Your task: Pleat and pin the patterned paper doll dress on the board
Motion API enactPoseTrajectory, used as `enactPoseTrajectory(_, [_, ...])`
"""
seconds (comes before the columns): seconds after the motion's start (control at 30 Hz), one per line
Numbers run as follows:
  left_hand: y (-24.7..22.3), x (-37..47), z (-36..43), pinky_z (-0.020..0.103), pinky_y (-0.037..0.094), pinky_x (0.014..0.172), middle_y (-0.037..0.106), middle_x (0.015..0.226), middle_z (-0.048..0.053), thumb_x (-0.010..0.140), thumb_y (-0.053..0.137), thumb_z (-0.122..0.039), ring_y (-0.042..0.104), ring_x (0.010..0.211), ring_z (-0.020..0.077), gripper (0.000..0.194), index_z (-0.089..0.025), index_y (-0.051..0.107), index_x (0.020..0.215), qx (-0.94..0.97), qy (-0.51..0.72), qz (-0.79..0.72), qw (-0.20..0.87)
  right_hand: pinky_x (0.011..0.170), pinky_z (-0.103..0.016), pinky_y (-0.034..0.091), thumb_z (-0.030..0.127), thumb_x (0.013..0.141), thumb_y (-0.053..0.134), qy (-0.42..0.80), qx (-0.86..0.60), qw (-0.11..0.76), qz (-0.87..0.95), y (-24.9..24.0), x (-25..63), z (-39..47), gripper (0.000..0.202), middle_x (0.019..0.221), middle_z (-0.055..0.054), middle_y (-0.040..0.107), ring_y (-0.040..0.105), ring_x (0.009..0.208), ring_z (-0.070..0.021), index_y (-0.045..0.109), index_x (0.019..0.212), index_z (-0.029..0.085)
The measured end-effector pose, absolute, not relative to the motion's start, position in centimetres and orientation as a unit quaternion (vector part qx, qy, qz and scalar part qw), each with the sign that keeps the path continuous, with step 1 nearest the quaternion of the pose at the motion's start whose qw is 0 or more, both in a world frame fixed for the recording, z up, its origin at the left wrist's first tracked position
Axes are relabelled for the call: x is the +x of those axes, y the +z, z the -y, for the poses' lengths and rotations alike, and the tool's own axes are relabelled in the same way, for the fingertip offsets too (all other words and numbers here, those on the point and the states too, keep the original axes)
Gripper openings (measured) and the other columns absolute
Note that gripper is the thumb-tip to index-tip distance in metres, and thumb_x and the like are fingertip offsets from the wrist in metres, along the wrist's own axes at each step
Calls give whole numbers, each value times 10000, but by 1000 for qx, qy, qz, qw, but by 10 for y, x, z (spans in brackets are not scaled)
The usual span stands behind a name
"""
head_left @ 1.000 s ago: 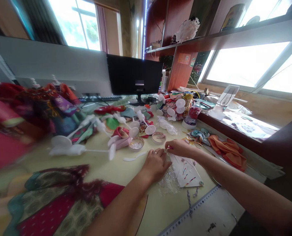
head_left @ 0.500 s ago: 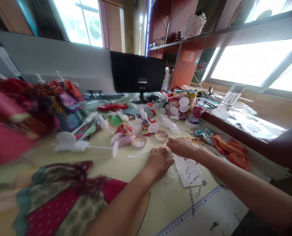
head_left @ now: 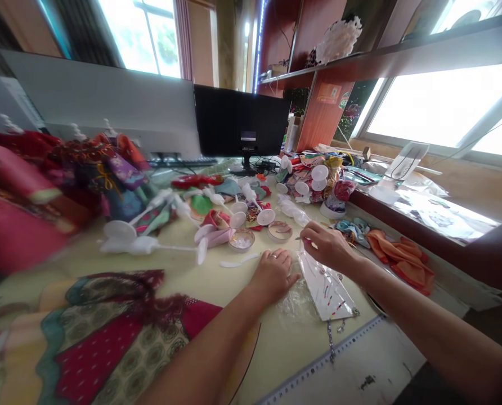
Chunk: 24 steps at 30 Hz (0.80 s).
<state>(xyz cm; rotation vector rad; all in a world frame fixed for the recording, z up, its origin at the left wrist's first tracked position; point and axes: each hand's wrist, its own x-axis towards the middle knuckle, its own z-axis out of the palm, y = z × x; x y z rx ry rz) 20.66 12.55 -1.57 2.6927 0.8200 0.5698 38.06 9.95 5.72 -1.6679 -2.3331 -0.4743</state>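
My left hand [head_left: 275, 277], with a ring on one finger, rests palm-down on the table, its thumb apart, beside crumpled clear plastic [head_left: 299, 304]. Just to its right, above the top end of a white card [head_left: 327, 289], my right hand [head_left: 326, 245] is closed in a pinch. A small, thin, greyish tip pokes out from its fingers, too small to name. Short coloured strips and small shiny pieces sit on the card, and a silvery chain [head_left: 331, 340] trails off its lower edge. Beyond my hands are a round dish of small pale pieces [head_left: 241, 240] and a ring-shaped roll [head_left: 279, 231].
A dress with a patterned skirt [head_left: 145, 337] lies at the left front. White doll stands [head_left: 149, 244] and small clothes crowd the back. A ruler [head_left: 318, 360] lies at the front right, orange cloth [head_left: 397, 256] at the right. A monitor [head_left: 242, 121] stands behind.
My right hand has moved right, away from my left hand, and a thin tip now shows at its fingers. My left hand stays on the table. The view has shifted slightly.
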Motion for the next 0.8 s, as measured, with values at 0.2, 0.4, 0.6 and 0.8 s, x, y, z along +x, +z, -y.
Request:
enactPoseTrajectory(0.2, [-10, 202, -128, 430, 274, 1023, 466, 1326, 149, 888, 398, -395, 398, 1238, 246, 495, -114, 378, 1295, 906, 254, -281, 190, 569, -227, 353, 168, 845, 387, -159, -556, 191, 793, 68, 379, -89, 172, 1001, -69, 570, 536, 736, -128, 550, 897, 175])
enactPoseTrajectory(0.4, [16, 179, -121, 402, 277, 1041, 511, 1285, 105, 890, 382, -288, 414, 1218, 222, 373, -154, 484, 1222, 833, 365, -308, 278, 567, -239, 359, 221, 890, 376, -155, -515, 209, 816, 76, 362, -72, 194, 961, -69, 567, 527, 727, -131, 562, 933, 186])
enactPoseTrajectory(0.6, [36, 141, -96, 308, 469, 842, 672, 1023, 76, 869, 447, -374, 602, 964, 207, 326, -151, 639, 1008, 751, 396, -301, 434, 527, -237, 316, 231, 899, 378, -146, -471, 213, 843, 81, 322, -58, 209, 909, -60, 558, 493, 663, -116, 583, 907, 192])
enactPoseTrajectory(0.8, [39, 93, -68, 295, 469, 807, 688, 957, 76, 813, 555, -381, 610, 916, 205, 289, -140, 669, 924, 680, 407, -291, 535, 514, -232, 288, 225, 891, 379, -121, -426, 228, 867, 83, 265, -49, 223, 814, -49, 552, 468, 630, -111, 594, 854, 175])
